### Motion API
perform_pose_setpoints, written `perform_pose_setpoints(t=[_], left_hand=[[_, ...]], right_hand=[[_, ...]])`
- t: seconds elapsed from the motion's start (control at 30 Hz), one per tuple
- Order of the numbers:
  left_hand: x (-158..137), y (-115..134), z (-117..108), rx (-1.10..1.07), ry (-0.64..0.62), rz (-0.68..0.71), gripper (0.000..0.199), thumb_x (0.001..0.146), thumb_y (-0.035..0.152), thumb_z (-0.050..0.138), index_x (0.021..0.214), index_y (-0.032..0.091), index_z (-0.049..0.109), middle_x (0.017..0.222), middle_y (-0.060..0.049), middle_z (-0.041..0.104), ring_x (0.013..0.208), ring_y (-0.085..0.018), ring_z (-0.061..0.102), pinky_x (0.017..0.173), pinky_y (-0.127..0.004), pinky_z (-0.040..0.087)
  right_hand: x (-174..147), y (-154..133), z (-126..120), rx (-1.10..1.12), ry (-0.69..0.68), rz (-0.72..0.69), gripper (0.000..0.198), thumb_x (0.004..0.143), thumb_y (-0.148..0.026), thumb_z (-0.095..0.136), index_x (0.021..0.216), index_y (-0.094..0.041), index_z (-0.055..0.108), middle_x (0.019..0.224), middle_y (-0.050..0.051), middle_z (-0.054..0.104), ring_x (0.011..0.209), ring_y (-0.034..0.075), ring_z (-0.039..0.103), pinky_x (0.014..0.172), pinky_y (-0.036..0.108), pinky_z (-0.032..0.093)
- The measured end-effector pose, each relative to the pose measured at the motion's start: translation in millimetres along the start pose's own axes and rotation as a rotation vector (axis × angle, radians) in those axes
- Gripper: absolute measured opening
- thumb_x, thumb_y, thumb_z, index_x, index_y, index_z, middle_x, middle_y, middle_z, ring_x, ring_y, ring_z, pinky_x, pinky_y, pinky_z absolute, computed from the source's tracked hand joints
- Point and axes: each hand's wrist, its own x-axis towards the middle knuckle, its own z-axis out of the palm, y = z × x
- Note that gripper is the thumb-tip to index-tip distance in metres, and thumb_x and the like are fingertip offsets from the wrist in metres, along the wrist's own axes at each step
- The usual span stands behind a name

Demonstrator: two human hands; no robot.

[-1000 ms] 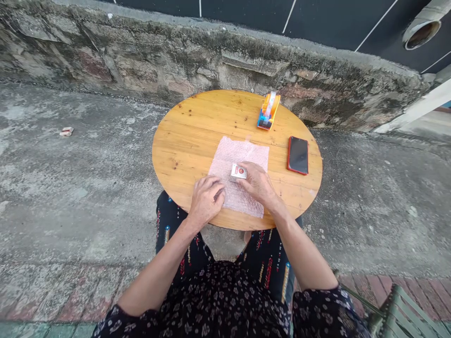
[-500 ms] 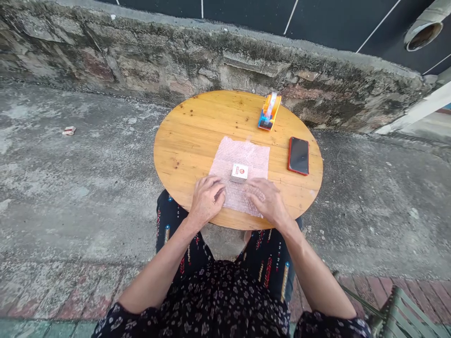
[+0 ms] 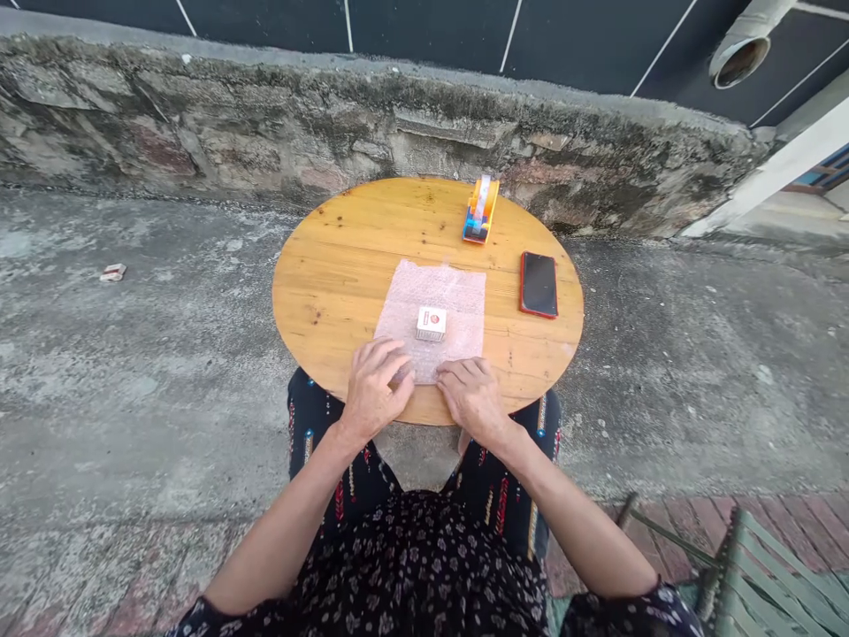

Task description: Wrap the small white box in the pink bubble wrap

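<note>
Okay, landmark = small white box (image 3: pixel 431 324). It sits top-up on the sheet of pinkish bubble wrap (image 3: pixel 457 301), roughly mid-sheet, on the round wooden table (image 3: pixel 325 283); neither hand is on it.

Progress, judging from the layout: early. Done: sheet spread flat, box placed on it. Not done: no wrap comes up over the box, and no tape is visible on the box. Some faint clear bit shows at the sheet's edge beyond the box; can't tell what.

Left hand (image 3: pixel 375 389): left of the box and nearer the person, at the sheet's near-left corner, fingers loosely curved, thumb apart, nothing evidently gripped. Right hand (image 3: pixel 474 398): nearer the person than the box and a bit right, fingers bent down at the sheet's near edge; pinching or just resting, can't tell.

Tape dispenser (image 3: pixel 481 212), orange and blue, loaded: beyond the box, to its right. Phone (image 3: pixel 539 285), red case, dark screen: right of the box, slightly farther off.

Writing: box top has a round red mark plus small red lettering, too small to read; side face has fine dark lines, illegible. Dispenser and phone: no readable brand.
</note>
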Motion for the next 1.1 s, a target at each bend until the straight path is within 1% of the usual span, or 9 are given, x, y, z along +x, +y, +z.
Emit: perform_pose_setpoints(t=[0.17,0.3,0.37,0.47,0.5,0.67,0.77,0.9,1.1], left_hand=[[3.1,6.8,-0.8,0.068,-0.139,0.095,0.029,0.083,0.023,0.062,0.112,0.018,0.065,0.133,-0.013,0.055,0.129,-0.031,0.045,0.108,-0.052,0.038],[8.2,3.8,0.8,0.079,-0.093,0.076,0.024,0.086,0.011,0.054,0.102,0.021,0.068,0.127,-0.009,0.059,0.125,-0.028,0.049,0.104,-0.05,0.042],[8.7,3.3,1.2,0.063,-0.061,0.078,0.023,0.086,0.009,0.053,0.097,0.021,0.069,0.125,-0.009,0.061,0.124,-0.027,0.049,0.103,-0.049,0.043],[7.0,5.0,1.9,0.028,-0.047,0.079,0.022,0.086,0.009,0.052,0.095,0.021,0.069,0.123,-0.008,0.062,0.124,-0.026,0.05,0.103,-0.048,0.043],[6.0,5.8,2.3,0.017,-0.048,0.076,0.021,0.087,0.009,0.052,0.094,0.021,0.069,0.123,-0.008,0.062,0.124,-0.026,0.05,0.103,-0.048,0.043],[1.2,10.6,-0.1,-0.022,-0.049,0.055,0.018,0.088,0.012,0.053,0.092,0.021,0.068,0.121,-0.008,0.064,0.121,-0.025,0.053,0.102,-0.048,0.044],[-2.0,14.3,-8.4,-0.052,-0.078,0.05,0.017,0.089,0.012,0.053,0.092,0.021,0.068,0.118,-0.007,0.066,0.118,-0.025,0.055,0.1,-0.047,0.045],[-3.0,20.4,-23.6,-0.114,-0.155,0.057,0.017,0.09,0.014,0.052,0.092,0.023,0.066,0.106,-0.004,0.071,0.106,-0.021,0.062,0.1,-0.046,0.044],[11.9,26.8,-32.3,-0.144,-0.214,0.01,0.015,0.09,0.017,0.053,0.083,0.022,0.065,0.09,-0.001,0.072,0.091,-0.02,0.064,0.089,-0.041,0.047]], right_hand=[[5.8,1.2,-8.7,0.131,-0.024,0.099,0.016,0.096,-0.018,0.046,0.089,-0.018,0.06,0.103,0.009,0.069,0.093,0.022,0.06,0.085,0.039,0.039],[5.4,4.0,-20.3,0.236,0.017,0.139,0.015,0.096,-0.021,0.047,0.089,-0.02,0.06,0.105,0.008,0.069,0.098,0.021,0.061,0.088,0.039,0.04],[2.2,6.9,-25.1,0.252,0.03,0.123,0.014,0.094,-0.03,0.055,0.101,-0.02,0.061,0.116,0.009,0.066,0.107,0.024,0.06,0.092,0.042,0.04],[-3.5,12.8,-28.9,0.204,-0.004,0.089,0.049,0.083,-0.04,0.069,0.125,-0.019,0.055,0.133,0.014,0.058,0.119,0.03,0.054,0.097,0.048,0.039],[-5.3,15.1,-29.2,0.174,-0.02,0.09,0.053,0.081,-0.039,0.071,0.127,-0.019,0.054,0.135,0.015,0.057,0.119,0.032,0.053,0.097,0.05,0.039],[-12.7,24.4,-28.4,0.145,0.026,0.136,0.014,0.09,-0.019,0.057,0.099,-0.02,0.068,0.123,0.011,0.066,0.106,0.027,0.062,0.091,0.048,0.044],[-16.5,25.4,-32.5,0.252,0.056,0.118,0.013,0.092,-0.018,0.056,0.095,-0.021,0.068,0.115,0.009,0.07,0.105,0.024,0.064,0.091,0.045,0.045],[-19.3,23.8,-43.4,0.387,0.018,0.109,0.013,0.092,-0.02,0.057,0.097,-0.022,0.068,0.107,0.007,0.072,0.098,0.021,0.067,0.089,0.043,0.047],[-9.1,27.6,-52.6,0.556,0.017,0.197,0.012,0.092,-0.026,0.057,0.091,-0.022,0.068,0.1,0.005,0.073,0.094,0.019,0.068,0.088,0.039,0.049]])
